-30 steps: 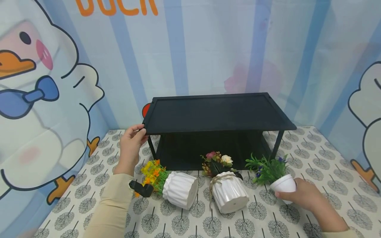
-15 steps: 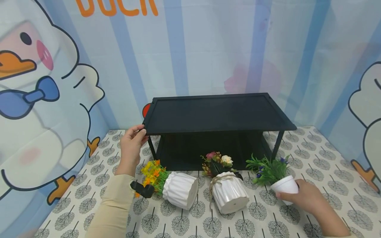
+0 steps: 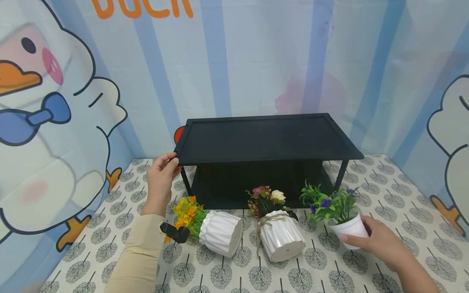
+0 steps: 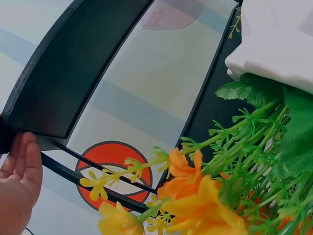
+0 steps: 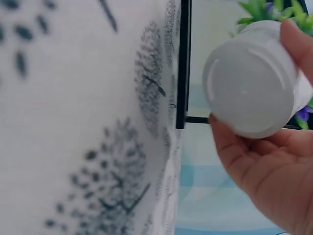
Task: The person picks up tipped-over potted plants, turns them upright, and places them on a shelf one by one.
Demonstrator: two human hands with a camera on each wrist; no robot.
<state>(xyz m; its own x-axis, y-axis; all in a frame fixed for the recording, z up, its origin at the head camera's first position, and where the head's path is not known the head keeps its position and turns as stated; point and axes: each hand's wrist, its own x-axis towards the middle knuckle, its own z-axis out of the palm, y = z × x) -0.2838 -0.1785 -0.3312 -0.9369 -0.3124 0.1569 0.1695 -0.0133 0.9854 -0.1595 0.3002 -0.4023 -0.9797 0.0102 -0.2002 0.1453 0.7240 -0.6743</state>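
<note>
White pot sits gripped in your right hand, lower right; your left hand pinches the shelf; two lying planters seem untackled.

I am at what looks like a small staged set, home or studio I cannot tell, since a printed backdrop with a cartoon duck and orange lettering hangs close behind my tree-patterned tablecloth, which bears a black rack and potted flowers like household decor.

Right wrist: the pot partly hides its plant.
</note>
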